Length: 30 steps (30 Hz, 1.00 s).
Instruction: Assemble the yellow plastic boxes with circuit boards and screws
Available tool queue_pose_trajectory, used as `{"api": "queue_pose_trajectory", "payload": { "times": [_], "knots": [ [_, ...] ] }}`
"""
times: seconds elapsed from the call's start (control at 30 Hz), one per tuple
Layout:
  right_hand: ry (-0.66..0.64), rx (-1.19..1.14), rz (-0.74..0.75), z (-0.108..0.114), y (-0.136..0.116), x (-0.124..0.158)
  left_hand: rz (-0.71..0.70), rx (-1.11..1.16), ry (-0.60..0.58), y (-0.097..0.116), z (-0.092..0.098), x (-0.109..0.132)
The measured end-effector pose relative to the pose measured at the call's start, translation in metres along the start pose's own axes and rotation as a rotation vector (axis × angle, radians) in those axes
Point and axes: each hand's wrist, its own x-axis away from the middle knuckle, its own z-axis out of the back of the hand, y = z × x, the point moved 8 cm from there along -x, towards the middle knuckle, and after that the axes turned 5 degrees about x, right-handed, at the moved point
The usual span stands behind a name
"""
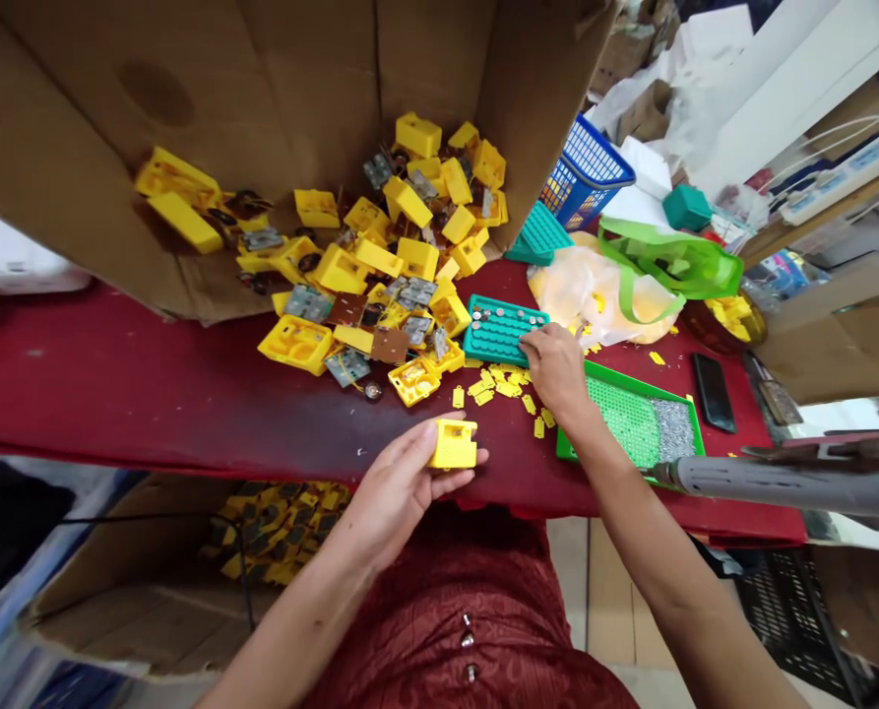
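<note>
A: Where's the yellow case (454,445) they're working on?

B: In the left hand (409,468), above the table's (114,374) near edge, around its middle. The thumb pinches it against the fingers, whose tips poke out past its right side.

A: And the right hand (557,369)?

B: At the right end of the teal tray (494,343), fingers bunched together, tips at its near right corner. Whether they pinch one of the small metal discs (499,312), I can't tell.

A: How far along does it look?

B: Partway, I'd judge. The held case has a gap in its upper side, so it seems unfinished. Discs sit toward the tray's far edge, with bare slots toward the near one.

A: Is much left?

B: Plenty, I'd guess. A heap of yellow cases (341,268) and metal plates (308,302) spills from the cardboard box (298,89) onto the table. Yellow tags (508,388) lie loose off the teal tray's near edge, and grey bits (675,428), probably screws, fill the right end of the green tray (620,423).

A: Anything finished?

B: Hard to say. The lower box (77,620), under the table's near edge, holds many yellow pieces (283,522), too small to judge.
</note>
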Motion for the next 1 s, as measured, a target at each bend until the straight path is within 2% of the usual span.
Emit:
{"api": "queue_pose_trajectory", "payload": {
  "times": [0.27, 0.47, 0.63, 0.7, 0.77, 0.8, 0.87, 0.93, 1.0],
  "knots": [
    [0.078, -0.097, -0.085, 0.019, 0.015, -0.009, 0.004, 0.024, 0.0, 0.002, 0.004, -0.001],
    [-0.002, -0.025, -0.021, 0.012, 0.004, -0.012, -0.015, 0.052, 0.002, 0.008, 0.004, -0.001],
    [-0.039, 0.017, -0.066, 0.011, 0.001, -0.012, -0.042, 0.063, -0.018, 0.01, 0.004, 0.001],
    [-0.012, -0.036, -0.056, 0.022, -0.01, -0.004, -0.051, 0.064, -0.037, 0.009, 0.006, 0.001],
    [0.037, -0.239, -0.024, 0.04, -0.03, 0.013, -0.077, 0.064, -0.044, 0.008, 0.009, 0.0],
    [0.004, -0.393, -0.016, 0.043, -0.042, 0.023, -0.097, 0.059, -0.043, 0.008, 0.01, -0.002],
    [-0.171, -0.63, -0.033, 0.039, -0.066, 0.044, -0.14, 0.041, -0.041, 0.008, 0.012, -0.004],
    [-0.297, -0.724, -0.06, 0.032, -0.086, 0.062, -0.181, 0.009, -0.047, 0.008, 0.011, -0.005],
    [-0.362, -0.724, -0.086, 0.024, -0.097, 0.071, -0.218, -0.032, -0.052, 0.006, 0.01, -0.005]
  ]
}}
